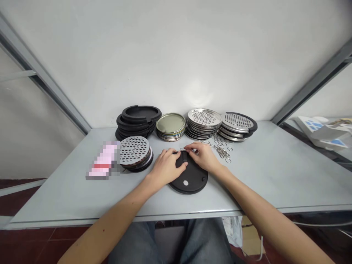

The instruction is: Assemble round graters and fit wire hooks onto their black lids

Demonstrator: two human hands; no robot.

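A black round disc (194, 176) lies flat on the table in front of me, with a small pale round spot and a black knob near its lower edge. My left hand (166, 167) grips its left side, the thumb resting by a raised black tab (184, 157). At the far edge of the disc, my right hand (202, 156) is closed with fingertips pinched at a small metal ring (182, 149). Part of the ring is hidden by the fingers. Several loose metal rings (222, 151) lie just beyond my right hand.
Along the wall stand stacks of black round rims (137, 123), greenish metal discs (170, 124), perforated silver grater discs (204, 119) and black-rimmed grater discs (238, 123). Nearer on the left is another grater-disc stack (134, 151) beside a blurred pink item (104, 159). The table's front edge (110, 221) runs close to me.
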